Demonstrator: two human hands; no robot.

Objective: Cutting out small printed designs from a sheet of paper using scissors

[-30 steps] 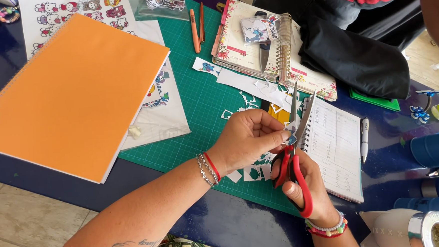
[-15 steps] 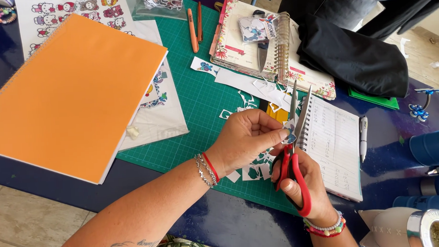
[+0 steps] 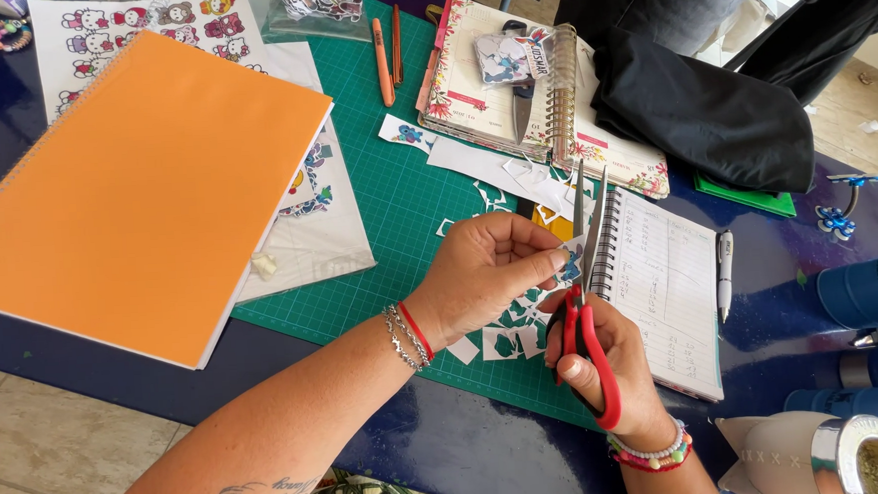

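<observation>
Left hand [image 3: 481, 280]: fingers pinched shut on small paper cutout [image 3: 568, 267].
Right hand [image 3: 605, 354]: fingers closed through red scissors [image 3: 584, 300], blades parted.
Underneath: green cutting mat [image 3: 387, 210], bench [image 3: 449, 447].

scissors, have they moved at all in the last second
No. The red-handled scissors in the right hand sit at the same spot beside the spiral notebook, blades pointing up.

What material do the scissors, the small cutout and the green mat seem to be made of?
Scissors: grey metal blades that catch the light, with glossy red handles, probably plastic. They are in the right hand.
Small cutout, pinched by the left hand: thin printed paper, possibly sticker sheet, white-edged like the scraps below.
Green mat: matte, with a printed grid, likely a soft plastic or rubbery cutting mat.
</observation>
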